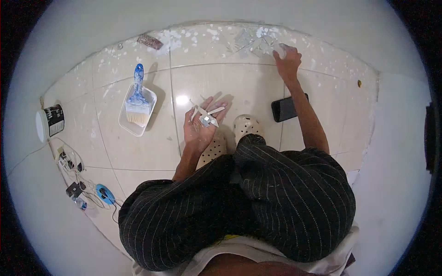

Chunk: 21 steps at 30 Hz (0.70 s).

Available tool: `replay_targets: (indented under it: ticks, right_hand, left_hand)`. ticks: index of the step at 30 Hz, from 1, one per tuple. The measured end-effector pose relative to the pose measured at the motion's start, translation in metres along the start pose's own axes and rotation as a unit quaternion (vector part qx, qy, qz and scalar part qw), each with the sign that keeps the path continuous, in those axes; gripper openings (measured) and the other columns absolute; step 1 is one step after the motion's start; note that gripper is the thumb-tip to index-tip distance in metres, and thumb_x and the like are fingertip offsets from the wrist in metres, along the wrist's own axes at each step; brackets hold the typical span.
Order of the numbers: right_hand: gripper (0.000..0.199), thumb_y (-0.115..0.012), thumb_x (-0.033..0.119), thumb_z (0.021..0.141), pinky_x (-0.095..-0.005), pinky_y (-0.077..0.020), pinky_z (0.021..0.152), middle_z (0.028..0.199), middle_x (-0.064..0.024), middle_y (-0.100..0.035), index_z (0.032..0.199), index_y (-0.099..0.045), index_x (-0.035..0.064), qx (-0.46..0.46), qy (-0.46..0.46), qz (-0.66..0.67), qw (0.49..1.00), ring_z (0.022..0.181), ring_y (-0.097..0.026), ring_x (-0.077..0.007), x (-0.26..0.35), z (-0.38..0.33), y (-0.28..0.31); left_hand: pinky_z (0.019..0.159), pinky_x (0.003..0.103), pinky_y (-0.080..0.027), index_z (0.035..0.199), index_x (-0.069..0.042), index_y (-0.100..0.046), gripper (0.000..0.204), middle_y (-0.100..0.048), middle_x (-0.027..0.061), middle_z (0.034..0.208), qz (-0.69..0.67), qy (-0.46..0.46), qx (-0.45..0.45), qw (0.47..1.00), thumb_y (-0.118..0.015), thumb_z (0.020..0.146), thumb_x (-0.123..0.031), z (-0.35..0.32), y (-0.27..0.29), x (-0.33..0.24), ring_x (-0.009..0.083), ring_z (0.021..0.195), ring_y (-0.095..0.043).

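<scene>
Floor (251, 85): pale tile, spotted with white paint along the wall. White tray (123, 117): set on the floor to the left; by it a blue-handled paintbrush (138, 98) is held, bristles inside, handle past the rim. Left hand (199, 131): turned palm up, fingers spread, nothing pinched. Right hand (288, 63): stretched towards the wall, fingers curled at something whitish; whether it is gripped cannot be told. Phone (286, 109): laid near the right forearm. Brown block (150, 42): placed near the wall. Pale scraps (208, 118): cradled loosely in the left palm, some crossed.
</scene>
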State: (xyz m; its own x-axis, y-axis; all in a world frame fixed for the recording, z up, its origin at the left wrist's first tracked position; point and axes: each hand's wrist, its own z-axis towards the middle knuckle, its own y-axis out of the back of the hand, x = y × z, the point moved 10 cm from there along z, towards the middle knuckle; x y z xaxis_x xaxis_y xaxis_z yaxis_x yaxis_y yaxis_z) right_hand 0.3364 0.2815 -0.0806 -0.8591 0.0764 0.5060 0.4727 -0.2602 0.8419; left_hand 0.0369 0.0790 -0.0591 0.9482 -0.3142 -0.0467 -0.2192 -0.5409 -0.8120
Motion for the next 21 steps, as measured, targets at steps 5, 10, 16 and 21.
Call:
replay_targets:
  ticks: [5, 10, 16, 21]
  right_hand:
    - [0.053, -0.081, 0.038, 0.07, -0.0552, -0.0372, 0.092, 0.127, -0.012, -0.045, 0.118, -0.064, 0.0201, 0.084, 0.036, -0.121, 0.988, 0.112, -0.041, -0.038, 0.01, 0.013, -0.005]
    - [0.052, -0.081, 0.038, 0.07, -0.0549, -0.0385, 0.09, 0.125, -0.0112, -0.046, 0.117, -0.064, 0.024, 0.108, 0.058, -0.153, 0.981, 0.112, -0.042, -0.0378, 0.0, 0.018, -0.002]
    - [0.045, -0.081, 0.035, 0.07, -0.0545, -0.0403, 0.088, 0.123, -0.01, -0.047, 0.11, -0.064, 0.0252, 0.146, 0.039, -0.181, 0.972, 0.111, -0.043, -0.0377, -0.006, 0.015, -0.004]
    - [0.041, -0.082, 0.032, 0.07, -0.0534, -0.0412, 0.087, 0.121, -0.0098, -0.049, 0.106, -0.064, 0.0235, 0.158, 0.051, -0.172, 0.971, 0.11, -0.044, -0.0375, -0.001, 0.006, -0.002]
  left_hand:
    - [0.118, 0.05, -0.024, 0.143, 0.008, -0.024, 0.063, -0.036, 0.0328, 0.135, 0.007, -0.008, 0.003, 1.0, -0.033, 0.098, -0.036, -0.001, 0.001, -0.003, 0.0446, 0.135, -0.03]
    - [0.118, 0.05, -0.024, 0.142, 0.008, -0.024, 0.062, -0.037, 0.0328, 0.134, 0.01, -0.013, 0.001, 1.0, -0.032, 0.098, -0.035, 0.0, 0.0, -0.004, 0.0447, 0.135, -0.031]
    - [0.118, 0.05, -0.023, 0.142, 0.008, -0.024, 0.062, -0.036, 0.0347, 0.135, 0.015, -0.008, 0.009, 1.0, -0.032, 0.098, -0.035, 0.001, 0.0, -0.003, 0.0448, 0.135, -0.029]
    - [0.117, 0.049, -0.024, 0.14, 0.01, -0.027, 0.063, -0.038, 0.0372, 0.135, 0.012, -0.021, -0.017, 1.0, -0.035, 0.096, -0.035, 0.001, 0.005, -0.005, 0.0457, 0.133, -0.033]
